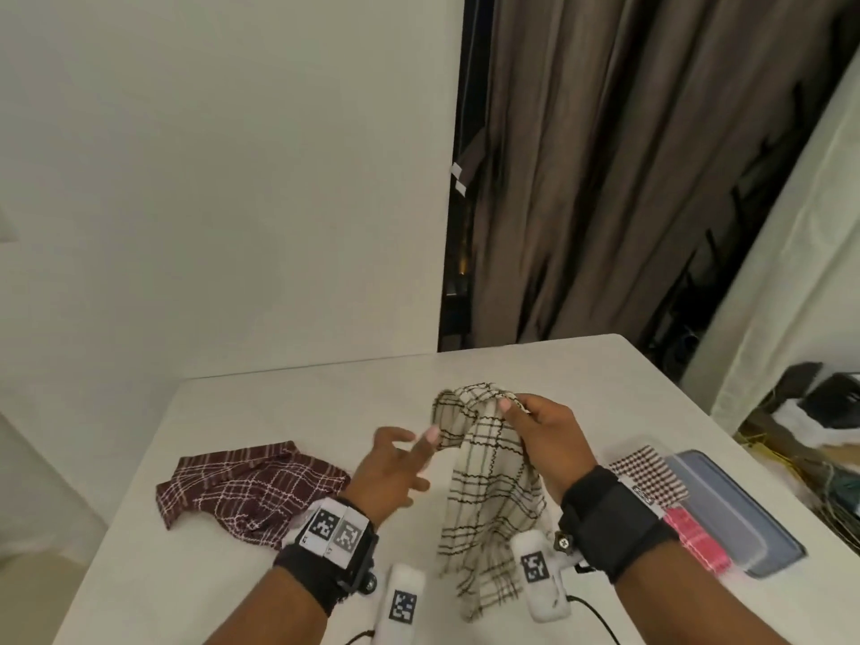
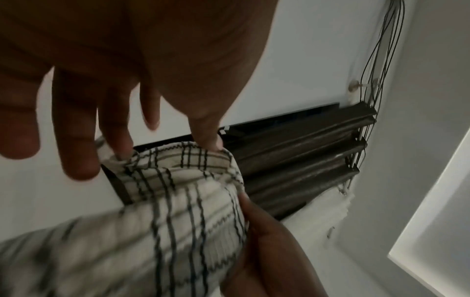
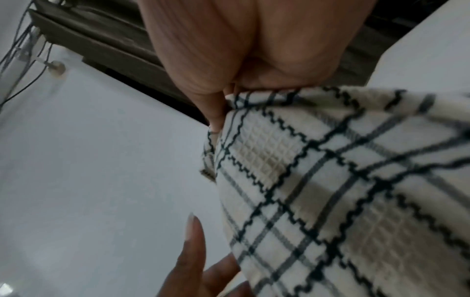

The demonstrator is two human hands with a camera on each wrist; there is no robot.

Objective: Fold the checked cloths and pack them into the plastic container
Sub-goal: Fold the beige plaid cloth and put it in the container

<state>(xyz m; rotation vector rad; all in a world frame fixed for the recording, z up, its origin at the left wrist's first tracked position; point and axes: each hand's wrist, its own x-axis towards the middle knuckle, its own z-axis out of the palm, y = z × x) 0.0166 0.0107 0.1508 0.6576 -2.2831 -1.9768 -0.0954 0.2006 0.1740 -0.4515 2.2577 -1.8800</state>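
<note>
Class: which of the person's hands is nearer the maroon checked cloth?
Left. The left hand hovers just right of the maroon checked cloth; the right hand is farther right, gripping the cream checked cloth.

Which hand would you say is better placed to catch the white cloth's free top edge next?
Left, probably: the left hand is open beside the white checked cloth, while the right hand already grips its top.
</note>
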